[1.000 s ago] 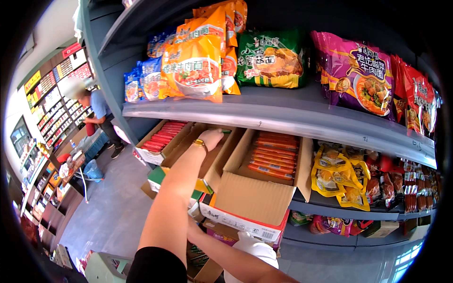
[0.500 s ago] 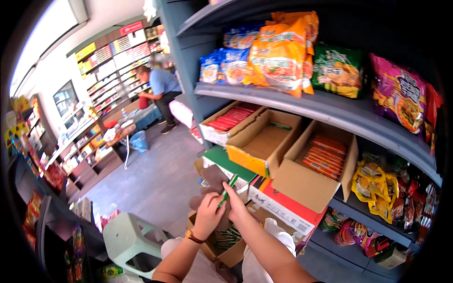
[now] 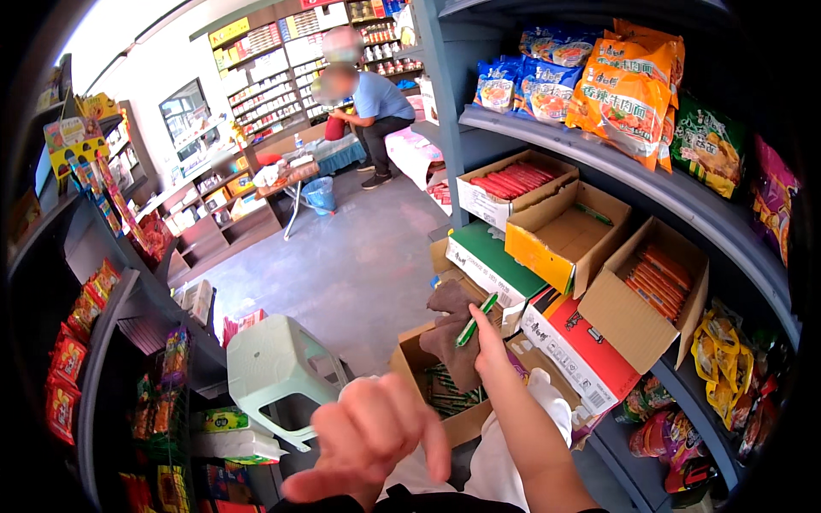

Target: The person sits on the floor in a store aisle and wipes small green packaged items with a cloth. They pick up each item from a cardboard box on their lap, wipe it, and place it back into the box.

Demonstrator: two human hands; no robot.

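My right hand grips a slim green-wrapped stick together with a brown cloth, which hangs beside the stick. Below them, between my knees, sits an open cardboard box with several similar green sticks inside. Close to the camera and somewhat blurred, my left hand is lifted away from the stick. Its fingers are loosely bent, the thumb stands apart, and nothing shows in it.
Right of me, a shelf holds a nearly bare carton, a carton of red sticks and one of orange-wrapped sticks. Noodle packets stand above. A pale green stool is at left; a seated person is farther back.
My left hand has let go of the stick and cloth and come back toward me. The right hand still holds both. The view has swung to the left.
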